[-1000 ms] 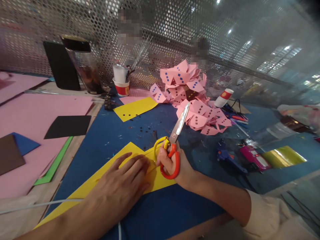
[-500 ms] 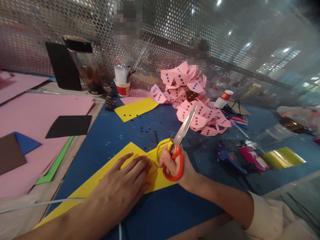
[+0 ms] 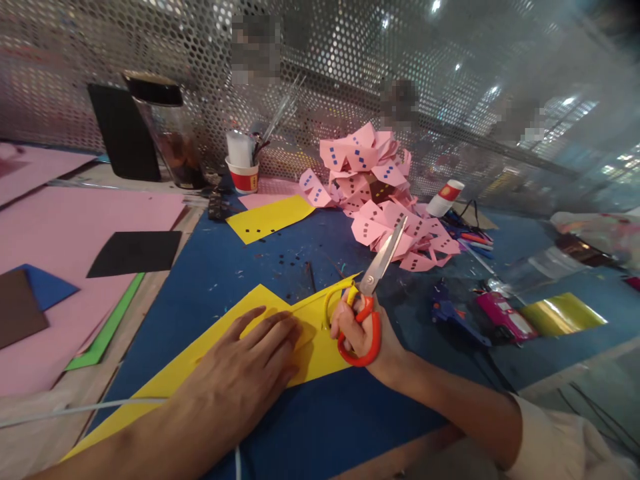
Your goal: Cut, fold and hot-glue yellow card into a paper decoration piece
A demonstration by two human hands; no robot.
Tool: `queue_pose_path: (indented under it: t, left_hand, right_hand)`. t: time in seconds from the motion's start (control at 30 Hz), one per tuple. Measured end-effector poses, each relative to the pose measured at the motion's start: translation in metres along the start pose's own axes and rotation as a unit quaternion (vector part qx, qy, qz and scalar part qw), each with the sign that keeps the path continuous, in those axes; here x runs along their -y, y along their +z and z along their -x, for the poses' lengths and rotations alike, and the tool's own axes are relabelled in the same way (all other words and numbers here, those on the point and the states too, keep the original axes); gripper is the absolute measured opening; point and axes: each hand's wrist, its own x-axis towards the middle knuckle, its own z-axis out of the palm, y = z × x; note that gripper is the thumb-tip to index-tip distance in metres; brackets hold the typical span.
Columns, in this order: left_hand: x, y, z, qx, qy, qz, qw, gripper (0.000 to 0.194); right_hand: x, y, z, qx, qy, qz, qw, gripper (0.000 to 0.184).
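My left hand point(image 3: 253, 363) lies flat on a sheet of yellow paper point(image 3: 327, 357), its fingers stretched out and pressing it against the blue table mat point(image 3: 320, 427). My right hand point(image 3: 373, 337) grips a pair of scissors point(image 3: 383, 260) with one yellow and one red handle. The blades point up and away, nearly closed, and sit above the mat. Under the right hand runs a folded or raised strip along the yellow paper's upper edge; the fingers partly hide it. Small dark paper bits point(image 3: 281, 257) lie scattered beyond the sheet.
Pink paper pieces point(image 3: 367, 160) with dotted squares are heaped at the back. Another yellow sheet point(image 3: 270, 217) lies left of them, near a paper cup point(image 3: 243, 177). Coloured sheets point(image 3: 135, 253) cover the left. A blue glue gun point(image 3: 457, 317) and pink device point(image 3: 505, 317) lie right.
My right hand with the scissors has moved a little to the right along the yellow paper's upper edge. My left hand stays in place on the sheet.
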Motion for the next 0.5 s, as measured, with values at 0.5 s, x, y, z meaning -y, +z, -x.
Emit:
queue_pose_path:
  t: [0.5]
  left_hand:
    - [0.001, 0.0, -0.001, -0.002, 0.01, 0.001, 1.0, 0.034]
  right_hand:
    - [0.001, 0.006, -0.01, 0.008, 0.032, -0.029, 0.999, 0.035]
